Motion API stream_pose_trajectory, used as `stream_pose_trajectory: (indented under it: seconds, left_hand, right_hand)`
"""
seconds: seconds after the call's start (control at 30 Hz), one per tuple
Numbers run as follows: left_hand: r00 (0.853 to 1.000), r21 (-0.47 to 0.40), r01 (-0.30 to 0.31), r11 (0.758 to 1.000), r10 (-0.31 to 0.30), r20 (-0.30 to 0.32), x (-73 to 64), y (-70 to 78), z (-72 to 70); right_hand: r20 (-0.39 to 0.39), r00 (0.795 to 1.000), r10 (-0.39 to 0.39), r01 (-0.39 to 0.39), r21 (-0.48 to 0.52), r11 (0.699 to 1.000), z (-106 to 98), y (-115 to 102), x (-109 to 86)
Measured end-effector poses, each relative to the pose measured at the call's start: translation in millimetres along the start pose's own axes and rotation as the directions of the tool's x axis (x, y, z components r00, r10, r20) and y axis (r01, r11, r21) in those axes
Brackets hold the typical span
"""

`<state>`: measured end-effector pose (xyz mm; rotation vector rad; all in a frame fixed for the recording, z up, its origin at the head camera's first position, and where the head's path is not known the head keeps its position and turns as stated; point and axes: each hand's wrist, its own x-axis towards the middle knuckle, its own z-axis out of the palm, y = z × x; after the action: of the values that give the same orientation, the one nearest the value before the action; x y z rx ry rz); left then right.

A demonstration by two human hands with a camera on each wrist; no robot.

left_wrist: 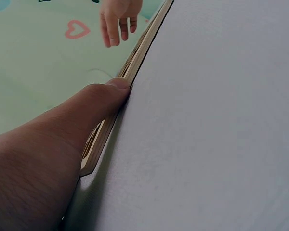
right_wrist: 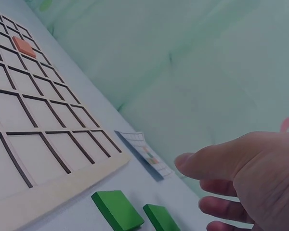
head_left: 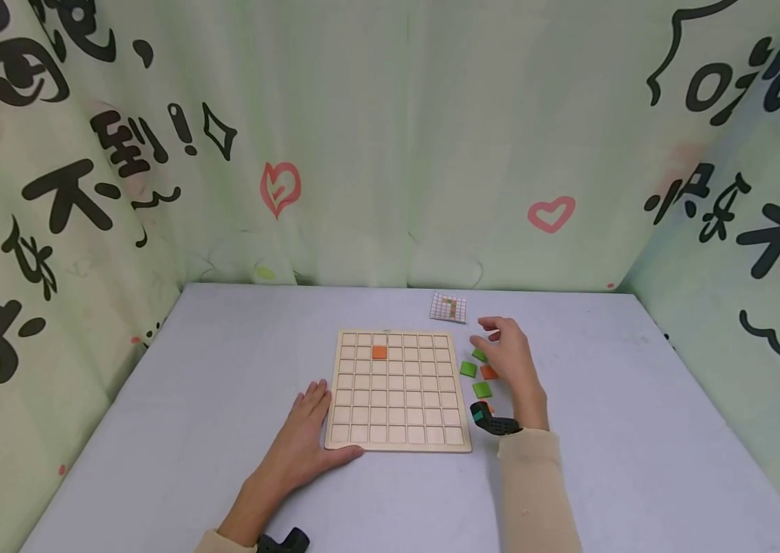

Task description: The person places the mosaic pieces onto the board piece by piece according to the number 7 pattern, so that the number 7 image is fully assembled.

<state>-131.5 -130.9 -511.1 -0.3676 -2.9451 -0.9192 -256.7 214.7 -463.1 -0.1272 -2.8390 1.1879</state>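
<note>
Pale green curtains (head_left: 362, 115) surround a white counter (head_left: 238, 346). Right hand (head_left: 513, 361): fingers (right_wrist: 221, 208) loosely bent, thumb held apart from them, nothing visible in their grasp; it hovers over the loose tiles. Left hand (head_left: 303, 442): fingers straight at the left side of the board (head_left: 418, 448), thumb resting on its near edge, no grip closed. Just beside the board's right edge lie green tiles (head_left: 468, 369) and orange tiles (head_left: 489, 372), some partly hidden by the right arm; one orange piece (head_left: 379, 352) sits in the second row from the far edge, third column from the left. Good practice here would be to pinch a single tile by opposite edges, without dragging its neighbours, and to lower it level between the cell's ridges while the left hand steadies the frame; a tilted tile would probably catch. Farther out, a card (head_left: 448, 308) shows a small grid with some coloured cells. Writing: large black Chinese characters (head_left: 67, 196) on the curtains, 不 legible at both sides, others cut off or distorted by folds; no brand can be read.
</note>
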Motion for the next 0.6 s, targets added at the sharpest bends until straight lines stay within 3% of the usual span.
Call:
stream_pose_trajectory:
  seconds: [0.3, 0.6]
  left_hand:
    - [1.000, -0.008, 0.006, 1.000, -0.006, 0.000, -0.3, 0.2, -0.8]
    - [1.000, -0.011, -0.003, 1.000, 0.003, -0.004, -0.6, -0.5, -0.2]
  right_hand:
    - [0.055, 0.995, 0.079, -0.078, -0.017, 0.997, -1.6, 4.1, 1.9]
    - [0.087, 0.991, 0.099, -0.094, -0.056, 0.994, -1.8, 7.8, 3.7]
